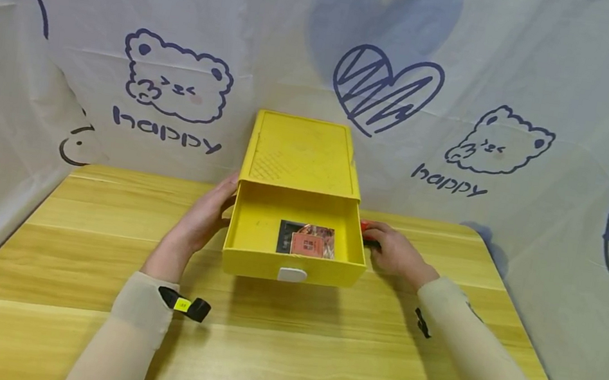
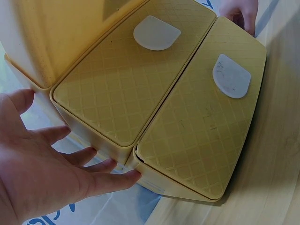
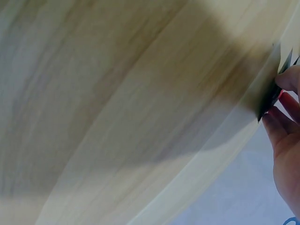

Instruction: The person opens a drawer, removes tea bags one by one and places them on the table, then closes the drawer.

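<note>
A yellow drawer cabinet (image 1: 305, 154) stands at the back of the table with its top drawer (image 1: 256, 264) pulled out. In that drawer lie a few flat packets (image 1: 308, 244), dark and reddish. My left hand (image 1: 208, 215) rests its spread, nearly straight fingertips on the cabinet's left side; in the left wrist view two lower drawer fronts (image 2: 192, 145) are closed. To the right of the cabinet, my right hand (image 1: 398, 252) pinches thin dark flat packets (image 3: 269, 96) with pointed corners between thumb and fingers. Something red shows at those fingers; its exact kind is unclear.
The wooden table (image 1: 281, 355) extends in front of the cabinet. Behind and at both sides hangs a pale cloth (image 1: 291, 32) printed with hearts, bears and lettering. The open drawer juts forward between my forearms. A white handle (image 1: 292, 275) sits on its front.
</note>
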`<action>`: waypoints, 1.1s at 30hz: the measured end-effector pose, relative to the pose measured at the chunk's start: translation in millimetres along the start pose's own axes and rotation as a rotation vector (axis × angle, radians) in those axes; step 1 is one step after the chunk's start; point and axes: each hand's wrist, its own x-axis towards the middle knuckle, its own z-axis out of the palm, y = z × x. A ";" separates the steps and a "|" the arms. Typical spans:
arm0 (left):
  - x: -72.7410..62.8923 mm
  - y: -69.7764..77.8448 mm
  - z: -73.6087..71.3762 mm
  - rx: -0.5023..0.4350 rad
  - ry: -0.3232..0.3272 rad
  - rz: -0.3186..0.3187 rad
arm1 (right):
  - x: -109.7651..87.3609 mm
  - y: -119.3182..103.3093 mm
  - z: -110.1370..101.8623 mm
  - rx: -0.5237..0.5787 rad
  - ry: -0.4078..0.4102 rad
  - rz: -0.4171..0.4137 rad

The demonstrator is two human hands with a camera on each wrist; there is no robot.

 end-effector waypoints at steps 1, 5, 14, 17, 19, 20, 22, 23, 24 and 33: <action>0.1 -0.1 0.1 0.000 0.000 -0.001 | -0.2 -0.1 0.2 0.000 -0.002 0.000; 0.3 -0.3 0.5 0.002 0.001 -0.001 | -0.1 0.3 1.2 -0.020 0.008 -0.026; -0.5 0.5 1.8 0.000 0.001 0.000 | -1.6 1.1 2.0 -0.056 -0.003 -0.017; -0.4 1.0 2.0 -0.001 0.004 -0.001 | -3.4 0.8 1.3 -0.052 0.005 -0.010; -0.3 0.8 1.9 0.001 0.003 0.000 | -5.1 0.2 0.4 -0.050 0.021 -0.008; -0.3 0.7 1.9 0.001 0.004 -0.001 | -6.2 -0.4 -0.3 -0.047 0.030 -0.002; -0.4 0.7 1.9 0.001 0.005 -0.002 | -8.8 -2.0 -2.1 -0.038 0.055 0.014; -0.5 0.6 1.8 0.000 0.002 -0.001 | -10.0 -2.8 -2.9 -0.036 0.066 0.024; -0.7 0.7 1.9 -0.003 0.002 -0.002 | -11.5 -4.0 -4.3 -0.028 0.079 0.035; -0.7 0.4 0.9 0.003 -0.011 0.000 | -20.0 -16.5 -18.1 -0.047 0.158 0.048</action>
